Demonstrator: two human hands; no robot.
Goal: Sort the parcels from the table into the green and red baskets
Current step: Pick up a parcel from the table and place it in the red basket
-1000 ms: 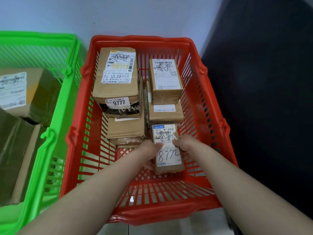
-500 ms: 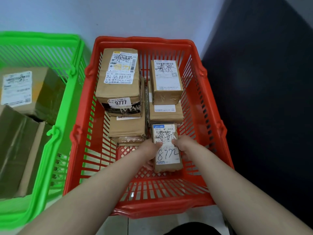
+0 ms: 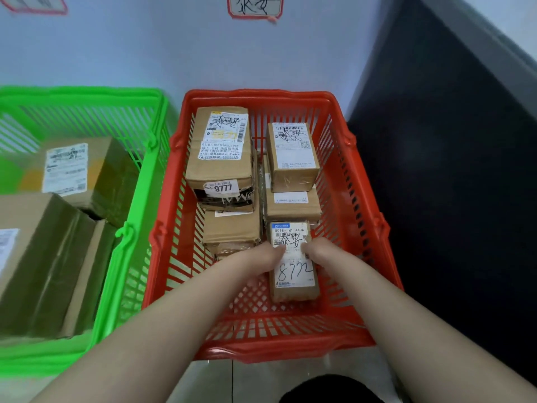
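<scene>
1. The parcel marked 8772 [image 3: 293, 274] lies low in the near right part of the red basket [image 3: 290, 344], label up. I cannot tell whether it rests on the mesh floor.
2. The left hand [image 3: 261, 257] grasps its left edge and the right hand [image 3: 318, 251] grasps its right edge, with both thumbs on the label.
3. Its far edge is just beside the lower right parcel [image 3: 292, 206], which carries a smaller parcel [image 3: 292, 152].
4. On the left, a tall stack [image 3: 222, 149] stands against the far wall on a lower box [image 3: 232, 228].
5. Bare mesh shows left of the held parcel and before it, up to the near wall. A narrow gap separates it from the right wall.
6. The green basket [image 3: 43, 359] stands just beside the red one's left rim and holds large boxes [image 3: 37, 257].
</scene>
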